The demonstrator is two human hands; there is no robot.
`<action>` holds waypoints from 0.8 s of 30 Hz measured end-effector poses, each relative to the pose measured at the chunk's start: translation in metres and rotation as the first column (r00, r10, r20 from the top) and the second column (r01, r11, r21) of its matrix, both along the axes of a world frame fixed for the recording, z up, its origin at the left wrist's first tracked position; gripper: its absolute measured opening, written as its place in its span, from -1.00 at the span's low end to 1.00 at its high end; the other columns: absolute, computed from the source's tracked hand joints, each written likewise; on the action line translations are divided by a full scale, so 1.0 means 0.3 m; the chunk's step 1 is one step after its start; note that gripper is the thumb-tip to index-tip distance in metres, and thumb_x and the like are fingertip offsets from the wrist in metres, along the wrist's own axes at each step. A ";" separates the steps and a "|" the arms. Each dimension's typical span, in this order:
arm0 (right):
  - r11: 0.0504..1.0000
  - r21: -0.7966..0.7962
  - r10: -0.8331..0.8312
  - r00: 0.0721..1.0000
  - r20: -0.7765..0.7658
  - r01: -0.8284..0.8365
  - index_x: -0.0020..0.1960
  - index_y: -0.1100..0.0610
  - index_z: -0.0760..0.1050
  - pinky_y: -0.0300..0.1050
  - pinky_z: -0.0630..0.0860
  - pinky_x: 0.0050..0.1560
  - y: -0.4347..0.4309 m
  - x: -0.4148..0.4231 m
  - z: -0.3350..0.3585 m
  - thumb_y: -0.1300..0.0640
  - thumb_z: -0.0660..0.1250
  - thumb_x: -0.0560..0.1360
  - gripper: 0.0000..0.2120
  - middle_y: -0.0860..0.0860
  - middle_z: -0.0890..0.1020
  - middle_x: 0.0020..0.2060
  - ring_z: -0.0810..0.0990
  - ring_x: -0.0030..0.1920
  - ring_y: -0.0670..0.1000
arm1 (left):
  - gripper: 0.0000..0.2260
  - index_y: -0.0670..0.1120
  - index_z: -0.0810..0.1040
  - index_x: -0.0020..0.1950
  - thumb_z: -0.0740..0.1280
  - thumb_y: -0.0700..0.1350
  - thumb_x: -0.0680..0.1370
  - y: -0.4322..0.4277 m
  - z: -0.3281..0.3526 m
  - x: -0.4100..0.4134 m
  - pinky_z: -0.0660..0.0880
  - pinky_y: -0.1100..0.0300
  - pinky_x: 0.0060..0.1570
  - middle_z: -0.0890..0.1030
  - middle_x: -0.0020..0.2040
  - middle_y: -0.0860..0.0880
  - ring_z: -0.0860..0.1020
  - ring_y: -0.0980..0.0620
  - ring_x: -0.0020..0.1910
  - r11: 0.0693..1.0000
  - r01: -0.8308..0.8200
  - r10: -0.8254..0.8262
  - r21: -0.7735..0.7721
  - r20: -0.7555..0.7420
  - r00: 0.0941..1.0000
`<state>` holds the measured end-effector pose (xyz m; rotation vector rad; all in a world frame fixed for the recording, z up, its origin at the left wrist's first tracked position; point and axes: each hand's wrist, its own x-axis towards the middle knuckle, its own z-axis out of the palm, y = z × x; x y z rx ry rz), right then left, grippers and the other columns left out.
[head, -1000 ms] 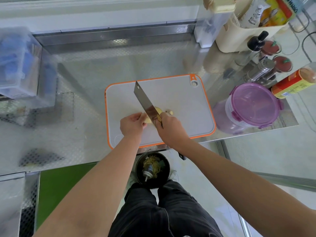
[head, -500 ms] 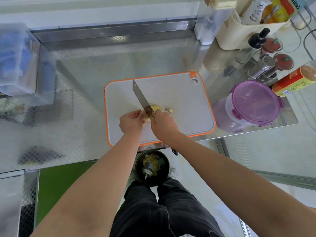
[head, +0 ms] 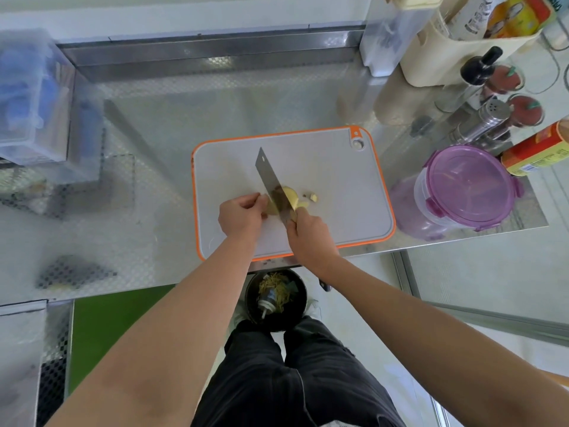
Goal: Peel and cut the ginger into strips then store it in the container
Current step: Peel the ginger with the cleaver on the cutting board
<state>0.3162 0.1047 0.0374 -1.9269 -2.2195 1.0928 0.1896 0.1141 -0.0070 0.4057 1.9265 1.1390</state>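
Since half a second ago the cleaver (head: 271,180) has swung its tip a little to the right and another pale slice has dropped off its right face. The right hand (head: 311,238) has its grip wrapped round the handle, which is mostly hidden under the fingers, right up by the heel of the blade. The left hand (head: 241,215) pinches the ginger (head: 271,209) with curled fingertips, touching the stub and just beside the blade's left face. That closeness looks like the main risk: the stub is short, so a slip on its wet cut face, or a stroke drifting left, could bring the edge onto those fingertips. The cut slices (head: 291,195) lie against the blade's right side, with a few small bits (head: 313,197) near them, all on the orange-rimmed cutting board (head: 338,186); they may cling to the steel and get dragged off the pile. They are slices, not yet strips, by my reading. The container (head: 468,186) stands well to the right on the bench (head: 154,134), its purple lid on.
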 end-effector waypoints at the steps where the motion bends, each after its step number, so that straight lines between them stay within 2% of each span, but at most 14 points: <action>1: 1.000 0.014 -0.013 1.000 -0.014 0.013 -0.09 0.18 0.25 -0.06 0.29 -0.28 0.018 -0.007 0.005 0.15 0.07 0.61 -0.86 0.13 0.43 -0.26 0.40 -0.26 0.15 | -0.81 -0.16 0.68 0.03 0.49 -0.15 0.44 -0.002 -0.001 0.000 0.62 0.07 -0.04 0.69 -0.16 -0.07 0.63 0.08 -0.34 1.000 0.004 -0.004 -0.007 0.003 1.000; 5: 0.999 0.036 -0.016 0.998 -0.060 0.018 -0.12 0.19 0.25 -0.07 0.27 -0.26 0.056 -0.028 0.036 0.14 0.08 0.60 -0.84 0.07 0.38 -0.30 0.38 -0.25 0.12 | -0.81 -0.21 0.68 -0.02 0.52 -0.20 0.40 -0.018 0.000 -0.006 0.64 0.02 -0.10 0.69 -0.17 -0.14 0.66 -0.01 -0.29 0.997 -0.079 0.079 0.000 0.069 0.994; 11: 0.997 0.034 0.067 0.998 -0.006 -0.067 -0.03 0.22 0.33 -0.09 0.28 -0.26 0.036 -0.007 0.055 0.07 0.06 0.63 -0.78 0.13 0.44 -0.23 0.39 -0.24 0.13 | -0.83 -0.27 0.65 -0.01 0.49 -0.26 0.43 -0.012 0.004 -0.001 0.63 0.04 -0.11 0.66 -0.21 -0.13 0.63 -0.03 -0.28 0.994 -0.108 0.105 0.016 0.132 0.986; 14: 0.998 0.019 0.065 0.998 0.008 -0.065 0.04 0.27 0.37 -0.08 0.30 -0.26 0.032 -0.008 0.049 0.07 0.05 0.63 -0.73 0.19 0.51 -0.18 0.41 -0.23 0.14 | -0.81 -0.27 0.65 0.03 0.48 -0.25 0.44 -0.011 0.001 0.001 0.63 0.07 -0.13 0.65 -0.22 -0.10 0.61 0.01 -0.31 0.994 -0.104 0.100 0.024 0.128 0.987; 17: 0.998 0.015 0.065 0.998 0.006 -0.065 0.04 0.28 0.37 -0.08 0.30 -0.27 0.027 -0.015 0.044 0.08 0.06 0.63 -0.74 0.23 0.56 -0.11 0.43 -0.23 0.15 | -0.79 -0.28 0.64 0.05 0.48 -0.25 0.44 -0.014 -0.002 0.003 0.62 0.14 -0.19 0.66 -0.15 -0.15 0.61 0.04 -0.32 0.994 -0.104 0.099 0.033 0.121 0.988; 21: 0.998 -0.001 0.061 0.998 0.024 -0.061 0.07 0.27 0.37 -0.08 0.30 -0.25 0.010 -0.034 0.034 0.10 0.07 0.63 -0.76 0.24 0.54 -0.06 0.44 -0.20 0.17 | -0.80 -0.25 0.65 0.04 0.48 -0.23 0.44 -0.025 -0.016 -0.001 0.63 0.05 -0.12 0.67 -0.16 -0.16 0.61 0.02 -0.32 0.995 -0.089 0.086 0.040 0.081 0.993; 24: 0.998 0.000 0.066 0.996 0.065 -0.066 0.11 0.27 0.35 -0.07 0.30 -0.22 0.014 -0.057 0.027 0.13 0.07 0.63 -0.79 0.23 0.55 -0.02 0.52 -0.06 0.21 | -0.82 -0.21 0.67 0.00 0.50 -0.19 0.43 -0.020 -0.022 -0.003 0.63 -0.03 -0.09 0.68 -0.20 -0.12 0.63 -0.02 -0.33 0.997 -0.071 0.070 0.029 0.038 0.997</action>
